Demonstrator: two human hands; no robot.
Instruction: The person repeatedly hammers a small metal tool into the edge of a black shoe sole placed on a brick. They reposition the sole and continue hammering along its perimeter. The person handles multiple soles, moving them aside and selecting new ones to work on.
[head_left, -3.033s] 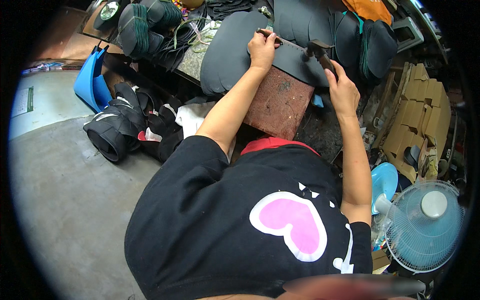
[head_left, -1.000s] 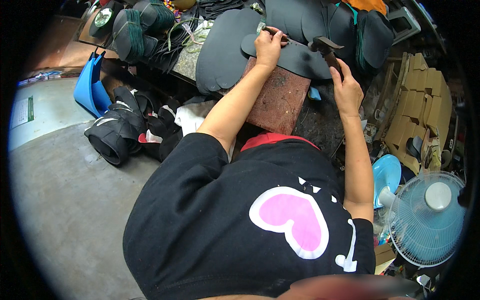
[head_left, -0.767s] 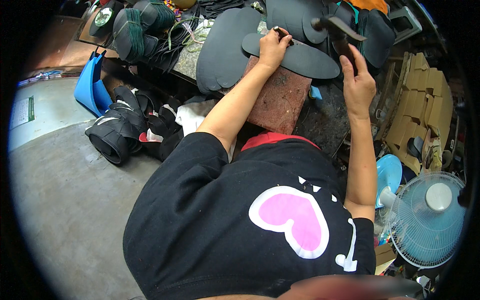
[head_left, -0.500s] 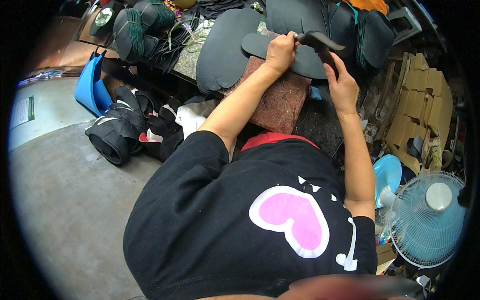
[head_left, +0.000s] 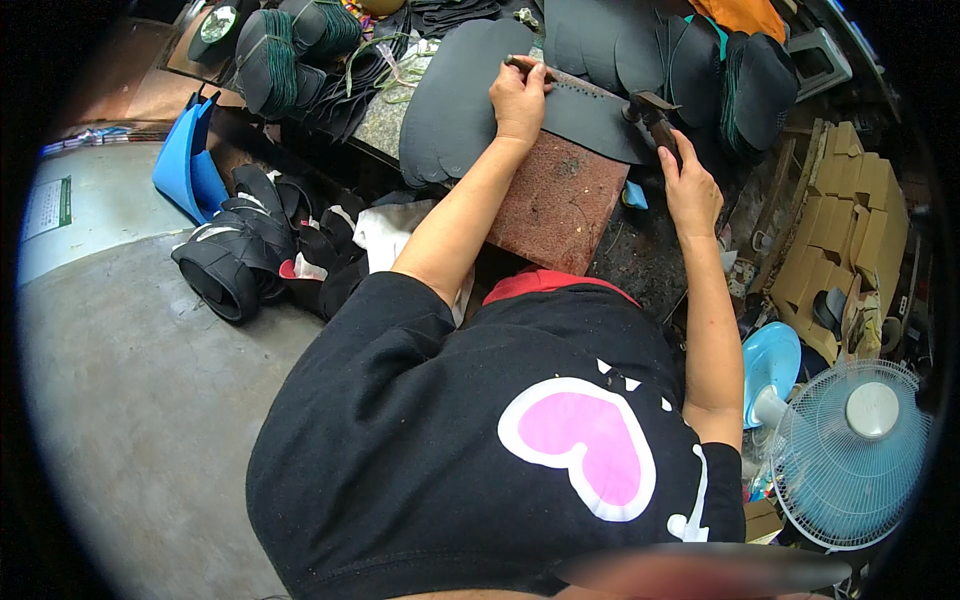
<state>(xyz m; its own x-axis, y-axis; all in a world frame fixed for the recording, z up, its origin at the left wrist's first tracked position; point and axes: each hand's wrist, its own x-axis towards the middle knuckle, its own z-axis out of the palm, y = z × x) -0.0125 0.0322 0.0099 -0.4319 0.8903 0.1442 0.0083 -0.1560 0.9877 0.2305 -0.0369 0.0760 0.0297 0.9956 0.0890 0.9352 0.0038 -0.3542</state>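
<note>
At the slab's far edge, left hand (head_left: 518,100) pinches punch (head_left: 565,80); right hand (head_left: 688,185) clenches hammer (head_left: 655,120).

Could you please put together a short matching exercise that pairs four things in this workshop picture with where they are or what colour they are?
Things:
1. hammer
2. electric fan
3. dustpan
4. red-brown block

Descriptions:
A. pale blue, at the lower right, beside the person
B. bright blue, leaning at the left near the black bundles
C. gripped in the right hand
D. under the dark sole sheet that the left hand presses on

Pairs: 1-C, 2-A, 3-B, 4-D
</note>
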